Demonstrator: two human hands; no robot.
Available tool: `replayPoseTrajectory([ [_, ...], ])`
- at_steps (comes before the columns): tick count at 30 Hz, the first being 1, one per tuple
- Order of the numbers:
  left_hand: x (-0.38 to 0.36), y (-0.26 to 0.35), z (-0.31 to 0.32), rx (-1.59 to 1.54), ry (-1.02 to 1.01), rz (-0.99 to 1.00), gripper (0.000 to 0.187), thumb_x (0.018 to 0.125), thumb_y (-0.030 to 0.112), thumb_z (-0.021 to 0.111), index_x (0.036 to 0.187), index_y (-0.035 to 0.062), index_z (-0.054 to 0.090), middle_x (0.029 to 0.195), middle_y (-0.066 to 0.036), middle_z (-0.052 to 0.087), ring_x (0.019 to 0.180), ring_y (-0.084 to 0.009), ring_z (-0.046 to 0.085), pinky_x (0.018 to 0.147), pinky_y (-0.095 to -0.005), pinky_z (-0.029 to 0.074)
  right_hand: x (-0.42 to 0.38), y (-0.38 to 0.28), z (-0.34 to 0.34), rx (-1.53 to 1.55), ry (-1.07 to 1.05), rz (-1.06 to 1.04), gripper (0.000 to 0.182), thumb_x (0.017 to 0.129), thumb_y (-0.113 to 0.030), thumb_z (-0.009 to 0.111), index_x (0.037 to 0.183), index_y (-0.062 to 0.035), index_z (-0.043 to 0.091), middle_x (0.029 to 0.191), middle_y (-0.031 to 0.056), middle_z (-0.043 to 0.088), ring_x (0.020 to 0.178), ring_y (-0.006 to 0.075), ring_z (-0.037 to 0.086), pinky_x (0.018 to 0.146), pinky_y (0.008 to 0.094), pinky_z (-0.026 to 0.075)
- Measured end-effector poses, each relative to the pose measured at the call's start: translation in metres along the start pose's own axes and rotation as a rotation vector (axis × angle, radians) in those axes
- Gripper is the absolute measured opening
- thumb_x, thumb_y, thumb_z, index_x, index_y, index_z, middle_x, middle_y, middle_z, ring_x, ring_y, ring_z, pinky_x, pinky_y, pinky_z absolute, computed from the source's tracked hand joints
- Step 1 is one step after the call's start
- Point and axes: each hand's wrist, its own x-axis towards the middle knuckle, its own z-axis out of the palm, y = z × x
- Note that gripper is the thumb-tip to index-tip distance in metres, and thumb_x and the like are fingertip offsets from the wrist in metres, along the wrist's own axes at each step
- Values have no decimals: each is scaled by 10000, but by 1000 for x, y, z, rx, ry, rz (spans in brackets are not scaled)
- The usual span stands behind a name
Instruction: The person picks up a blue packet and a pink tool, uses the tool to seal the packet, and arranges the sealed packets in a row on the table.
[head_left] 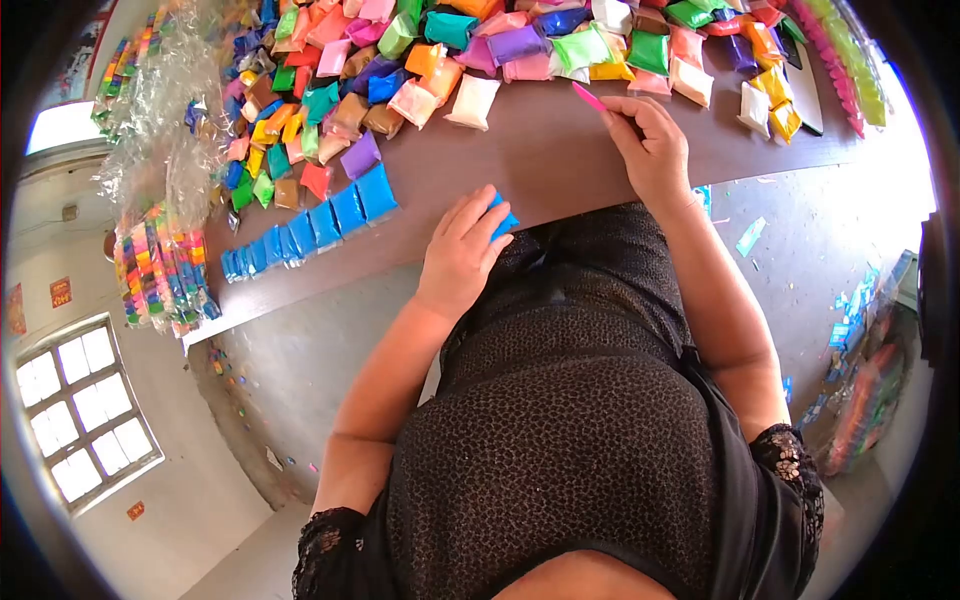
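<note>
My left hand [465,245] is at the table's front edge, its fingers curled over a small blue packet [507,217] that is partly hidden under them. My right hand [655,150] is raised over the table to the right, pinching a thin, pointed pink strip [588,97], perhaps a small plastic tool; its exact kind does not show. Left of my left hand, several blue packets [348,211] lie in a row along the edge, larger toward me and smaller toward the far left. A purple packet [361,156] lies just behind the row.
A big heap of colourful packets [420,60] covers the back of the brown table [560,150]. Clear plastic bags [165,130] and strips of coloured packets [160,270] hang at the left end. Yellow packets [775,95] and a pink scalloped strip [830,65] lie at right. Scraps litter the floor.
</note>
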Motion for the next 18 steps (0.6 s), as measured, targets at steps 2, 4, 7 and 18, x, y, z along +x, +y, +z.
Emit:
replayPoseTrajectory([
  [2,2,7,-11,-358,42,-177,503,846,154,733,1303,51,547,1309,-157,580,1177,-300,585,998,-420,475,-2,0,-1,30,-2,49,171,892,-77,670,1058,-37,684,898,58,646,800,138,603,730,254,481],
  [4,8,17,-24,-715,93,-355,472,858,155,730,1289,61,561,1261,-159,615,1145,-299,610,980,-421,496,-3,-8,-1,62,-9,90,185,895,-77,671,1073,-29,680,902,42,653,804,109,596,734,242,478],
  [7,15,36,-39,-1665,223,-572,361,883,141,714,1215,53,604,1199,-167,640,1097,-263,628,929,-388,533,-22,-45,-2,412,-247,478,198,917,-85,669,1099,-6,658,873,-40,623,806,46,548,710,202,450],
  [18,10,33,-47,-1701,-62,-575,368,833,171,761,1128,3,621,1053,-207,679,949,-309,684,845,-458,575,-41,-88,-11,524,-509,220,122,872,-74,720,958,-4,670,857,-2,648,801,80,595,711,232,480],
])
